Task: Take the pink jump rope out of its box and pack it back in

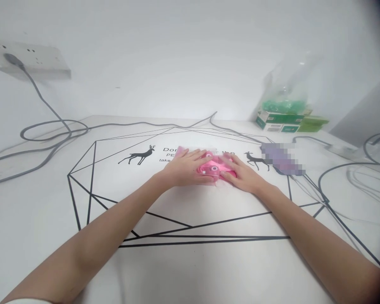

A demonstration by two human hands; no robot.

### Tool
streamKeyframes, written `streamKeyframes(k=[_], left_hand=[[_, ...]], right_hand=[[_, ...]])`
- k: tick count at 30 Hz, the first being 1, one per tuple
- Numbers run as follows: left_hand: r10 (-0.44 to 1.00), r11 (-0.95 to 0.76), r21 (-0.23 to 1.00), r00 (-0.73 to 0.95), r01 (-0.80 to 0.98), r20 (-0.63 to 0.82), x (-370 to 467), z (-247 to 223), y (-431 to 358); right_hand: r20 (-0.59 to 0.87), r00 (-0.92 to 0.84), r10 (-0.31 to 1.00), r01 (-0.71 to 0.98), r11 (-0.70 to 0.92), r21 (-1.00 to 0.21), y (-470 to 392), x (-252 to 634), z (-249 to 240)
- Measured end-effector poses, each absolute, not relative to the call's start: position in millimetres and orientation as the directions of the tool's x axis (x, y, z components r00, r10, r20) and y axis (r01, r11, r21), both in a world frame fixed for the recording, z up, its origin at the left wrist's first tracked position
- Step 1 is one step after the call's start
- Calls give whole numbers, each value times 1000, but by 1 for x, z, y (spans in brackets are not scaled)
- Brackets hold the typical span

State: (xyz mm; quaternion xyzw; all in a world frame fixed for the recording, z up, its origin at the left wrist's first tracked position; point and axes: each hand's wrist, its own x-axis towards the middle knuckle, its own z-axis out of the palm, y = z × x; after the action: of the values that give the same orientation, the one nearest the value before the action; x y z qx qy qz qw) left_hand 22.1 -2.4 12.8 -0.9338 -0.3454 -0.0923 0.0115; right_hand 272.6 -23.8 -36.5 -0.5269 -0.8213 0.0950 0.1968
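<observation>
A pink item with a cartoon face, eyes and a white tooth, in a clear plastic wrapper (213,169), lies on the white table in the middle of the head view. My left hand (188,168) rests flat over its left part, fingers stretched out and palm down. On the right side of the wrapper, my right hand (242,173) lies with its fingers apart, pressing on the clear plastic and the pink beneath. Both hands cover parts of the item, so its full shape is hidden. Exactly what kind of item it is I cannot tell.
Printed deer and black lines mark the tabletop (164,274). Right of my hands lies a blurred-out phone-shaped object (283,159) among cables. Green-and-white boxes (280,120) under a clear bag (286,90) stand at the back right. A grey cable (50,147) runs from the wall socket (47,59).
</observation>
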Motion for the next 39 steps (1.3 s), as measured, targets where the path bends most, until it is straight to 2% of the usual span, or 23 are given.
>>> streamKeyframes(k=[9,15,23,29,39], left_hand=[[650,-745,10,722,667,236,25,8,-6],[665,-737,31,716,675,212,24,7,-4],[652,-745,17,723,667,228,24,8,-6],[651,-741,-9,722,672,235,24,7,-6],[689,-717,43,697,696,195,22,6,-7]], right_hand=[[268,-385,883,829,459,-320,-21,268,-40],[249,-496,832,792,551,-264,-27,280,-29],[139,-412,900,844,435,-313,-27,286,-31],[135,-390,911,856,413,-311,-24,284,-35],[158,-427,890,832,456,-316,-27,260,-35]])
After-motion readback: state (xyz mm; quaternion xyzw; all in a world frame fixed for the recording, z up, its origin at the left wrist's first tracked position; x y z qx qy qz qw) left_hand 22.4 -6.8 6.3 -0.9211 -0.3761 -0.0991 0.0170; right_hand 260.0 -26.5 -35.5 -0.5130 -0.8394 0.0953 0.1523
